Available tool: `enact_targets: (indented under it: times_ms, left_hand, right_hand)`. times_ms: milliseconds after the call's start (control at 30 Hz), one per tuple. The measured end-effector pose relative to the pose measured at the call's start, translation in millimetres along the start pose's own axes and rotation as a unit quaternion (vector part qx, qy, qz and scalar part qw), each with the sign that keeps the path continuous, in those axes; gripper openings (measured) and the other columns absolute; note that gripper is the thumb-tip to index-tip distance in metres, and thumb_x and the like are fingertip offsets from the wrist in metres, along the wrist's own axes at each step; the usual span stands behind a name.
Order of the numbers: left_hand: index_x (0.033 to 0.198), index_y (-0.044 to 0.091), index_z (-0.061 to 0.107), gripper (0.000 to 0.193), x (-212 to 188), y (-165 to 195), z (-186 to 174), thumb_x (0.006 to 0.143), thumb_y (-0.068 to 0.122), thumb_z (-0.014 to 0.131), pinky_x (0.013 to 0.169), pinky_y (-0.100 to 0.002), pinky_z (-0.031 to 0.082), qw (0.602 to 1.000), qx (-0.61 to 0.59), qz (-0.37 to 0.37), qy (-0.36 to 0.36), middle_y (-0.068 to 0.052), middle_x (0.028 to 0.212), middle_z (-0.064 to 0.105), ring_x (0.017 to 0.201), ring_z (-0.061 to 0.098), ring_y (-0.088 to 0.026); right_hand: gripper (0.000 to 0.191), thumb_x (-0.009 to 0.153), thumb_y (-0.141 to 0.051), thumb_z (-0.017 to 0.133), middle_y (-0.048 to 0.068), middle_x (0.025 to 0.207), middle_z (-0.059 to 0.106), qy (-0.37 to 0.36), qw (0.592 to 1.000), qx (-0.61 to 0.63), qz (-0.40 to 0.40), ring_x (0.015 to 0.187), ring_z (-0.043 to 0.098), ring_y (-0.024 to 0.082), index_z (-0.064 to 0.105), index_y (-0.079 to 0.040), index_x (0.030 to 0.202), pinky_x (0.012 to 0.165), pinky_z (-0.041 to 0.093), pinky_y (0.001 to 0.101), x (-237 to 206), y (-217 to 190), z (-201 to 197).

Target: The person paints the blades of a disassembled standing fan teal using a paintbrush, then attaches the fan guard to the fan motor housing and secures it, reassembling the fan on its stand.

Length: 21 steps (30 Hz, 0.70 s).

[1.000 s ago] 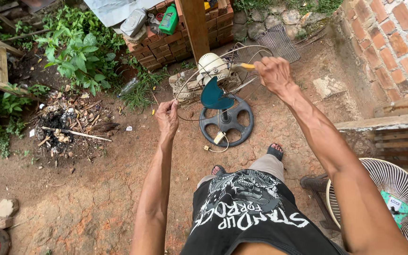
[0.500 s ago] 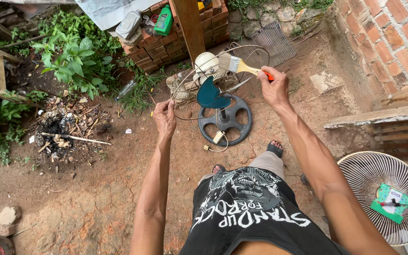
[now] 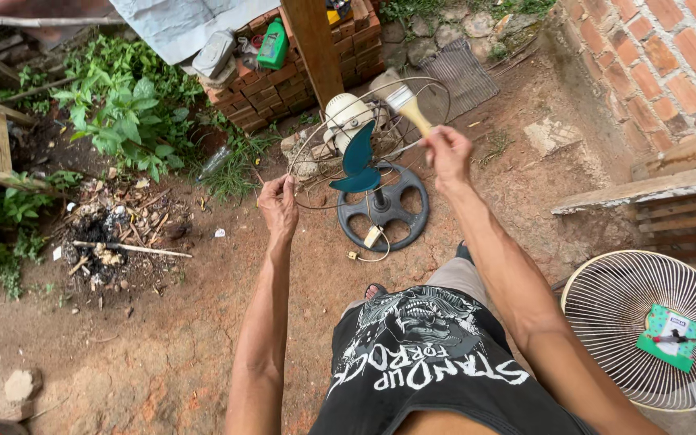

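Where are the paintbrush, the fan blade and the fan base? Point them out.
paintbrush (image 3: 402, 98), head view, on the pale bristles.
fan blade (image 3: 358, 158), head view, on the teal blade's middle.
fan base (image 3: 409, 217), head view, on the dark round rim.

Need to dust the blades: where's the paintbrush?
In the head view, the paintbrush is up in the right hand, right of centre, bristles against the fan's wire guard.
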<state>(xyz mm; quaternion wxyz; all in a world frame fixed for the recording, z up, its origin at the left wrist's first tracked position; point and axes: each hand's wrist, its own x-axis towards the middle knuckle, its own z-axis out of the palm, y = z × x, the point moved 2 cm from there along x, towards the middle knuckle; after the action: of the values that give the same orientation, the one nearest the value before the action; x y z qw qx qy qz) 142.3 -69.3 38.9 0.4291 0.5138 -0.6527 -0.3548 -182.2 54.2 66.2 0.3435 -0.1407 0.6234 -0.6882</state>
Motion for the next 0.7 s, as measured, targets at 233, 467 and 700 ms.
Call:
enact_targets:
  times_ms: [233,467,700]
  left_hand:
    - [0.098,0.004,0.076,0.028,-1,-9,-3,0.095,0.032,0.076,0.080,-0.036,0.057,0.998,0.049,-0.049,0.014,-0.008,0.098,0.064,0.089,0.065,-0.020]
    - [0.118,0.005,0.067,0.034,2,0,2,0.093,0.026,0.077,0.088,-0.043,0.057,0.988,0.116,0.083,0.068,-0.016,0.120,0.057,0.108,0.061,-0.027]
    - [0.113,0.009,0.075,0.017,14,25,19,0.098,0.016,0.071,0.071,-0.035,0.055,0.986,0.108,0.124,0.035,-0.008,0.098,0.065,0.085,0.066,-0.021]
  right_hand:
    - [0.016,0.098,-0.013,0.066,0.006,0.068,0.067,0.063,0.949,-0.283,-0.121,0.045,0.051,0.009,0.074,-0.001,0.104,0.034,0.035,0.0245,-17,3,-34]
    - [0.028,0.107,-0.025,0.064,0.003,0.075,0.068,-0.050,0.915,-0.184,-0.354,0.053,0.056,0.007,0.070,0.002,0.110,0.038,0.042,0.0231,-39,-36,-41]
    - [0.027,0.107,-0.027,0.065,0.006,0.081,0.072,-0.134,0.862,-0.282,-0.400,0.064,0.063,0.013,0.073,-0.001,0.111,0.052,0.050,0.0276,-13,-37,11]
